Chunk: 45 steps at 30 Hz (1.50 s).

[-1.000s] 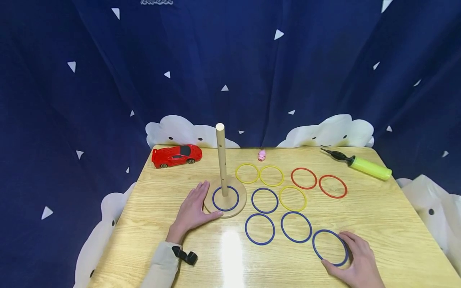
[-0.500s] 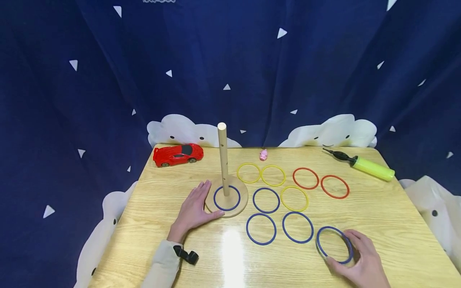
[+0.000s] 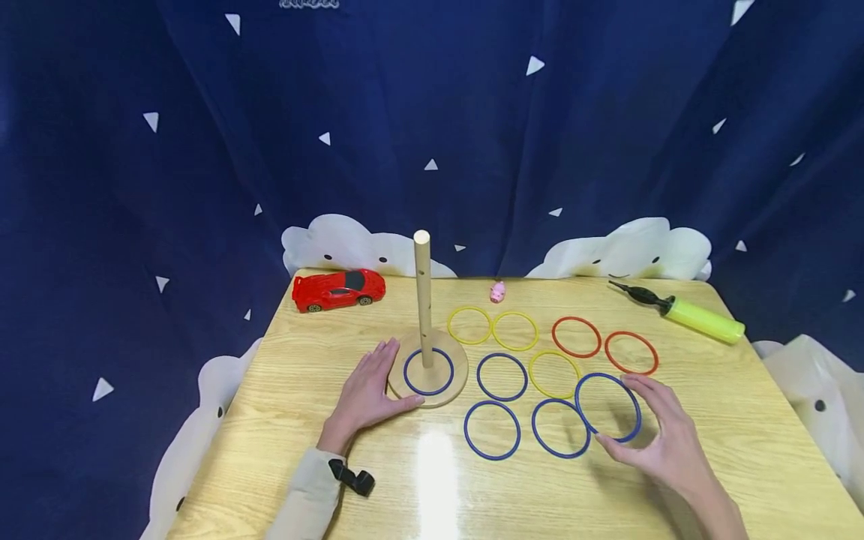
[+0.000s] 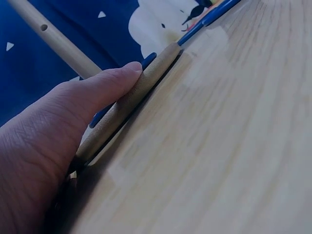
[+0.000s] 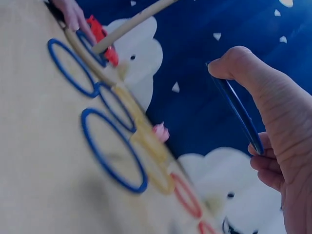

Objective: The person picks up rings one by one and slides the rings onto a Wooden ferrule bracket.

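My left hand [image 3: 364, 394] rests at the left side of the round wooden base [image 3: 454, 386], fingers extended along its edge. In the left wrist view, the thumb [image 4: 114, 83] touches the base's rim. An upright wooden peg [image 3: 424, 300] rises from the base, and one blue ring [image 3: 429, 394] lies around its foot. Another blue ring [image 3: 601, 375] is pinched between thumb and fingers of my right hand [image 3: 664, 435]. The right wrist view shows this held ring [image 5: 239, 112] edge-on, raised off the table.
Several blue rings, including one at the front [image 3: 492, 458], lie right of the base. Yellow rings [image 3: 470, 307] and red rings [image 3: 576, 318] lie behind. A red toy car [image 3: 340, 291], pink pig figure [image 3: 497, 292] and green-black hand pump [image 3: 702, 321] stand along the table's far side.
My right hand has lifted the blue ring from the table and carried it forward and slightly left. My left hand stays at the base.
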Motion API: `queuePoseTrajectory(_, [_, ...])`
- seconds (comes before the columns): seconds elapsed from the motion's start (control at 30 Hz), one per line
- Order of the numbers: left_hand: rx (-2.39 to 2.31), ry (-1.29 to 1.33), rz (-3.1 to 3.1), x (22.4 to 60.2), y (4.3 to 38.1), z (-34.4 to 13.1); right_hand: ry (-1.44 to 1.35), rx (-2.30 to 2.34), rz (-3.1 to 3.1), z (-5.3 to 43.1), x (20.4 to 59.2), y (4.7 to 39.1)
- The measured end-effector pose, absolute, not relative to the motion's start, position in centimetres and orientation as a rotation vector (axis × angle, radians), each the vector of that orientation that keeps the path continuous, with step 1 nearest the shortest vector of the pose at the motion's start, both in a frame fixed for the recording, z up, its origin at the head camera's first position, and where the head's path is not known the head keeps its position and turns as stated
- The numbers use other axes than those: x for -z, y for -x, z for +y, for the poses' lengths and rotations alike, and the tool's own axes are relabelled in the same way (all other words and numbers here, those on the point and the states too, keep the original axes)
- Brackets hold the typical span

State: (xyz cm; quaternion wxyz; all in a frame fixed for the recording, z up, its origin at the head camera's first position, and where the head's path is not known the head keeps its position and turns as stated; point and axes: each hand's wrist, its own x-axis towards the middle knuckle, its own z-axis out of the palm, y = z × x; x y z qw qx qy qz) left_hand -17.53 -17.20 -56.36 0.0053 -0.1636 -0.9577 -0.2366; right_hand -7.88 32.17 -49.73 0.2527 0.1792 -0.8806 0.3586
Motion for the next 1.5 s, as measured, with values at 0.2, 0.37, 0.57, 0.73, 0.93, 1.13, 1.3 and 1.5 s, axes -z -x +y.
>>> queuePoseTrajectory(0.2, [0.727,0.531,-2.973,56.6,17.5,-16.9,-0.657,-1.009,-2.305,31.2,46.5,10.9])
queuePoseTrajectory(0.37, [0.712,0.513,-2.989,56.7,17.5,-16.9,-0.72,-1.048,-2.267,30.1,43.3,13.5])
queuePoseTrajectory(0.57, [0.68,0.509,-2.993,57.0,17.4,-17.1,-0.847,-1.114,-2.156,27.1,39.5,15.6])
queuePoseTrajectory(0.73, [0.684,0.509,-2.981,57.0,17.4,-17.2,-0.998,-1.151,-2.036,23.3,34.5,16.3])
queuePoseTrajectory(0.93, [0.694,0.511,-2.968,56.9,17.4,-17.1,-1.116,-1.109,-1.953,19.9,30.9,18.2])
queuePoseTrajectory(1.13, [0.677,0.513,-2.977,57.0,17.4,-17.0,-1.172,-1.039,-1.884,17.6,29.7,21.1])
queuePoseTrajectory(1.3, [0.693,0.522,-2.962,57.0,17.3,-17.0,-1.204,-0.963,-1.911,16.0,29.0,22.7])
queuePoseTrajectory(1.5, [0.686,0.508,-2.98,57.0,17.1,-17.0,-1.221,-0.954,-1.982,14.2,28.4,24.2])
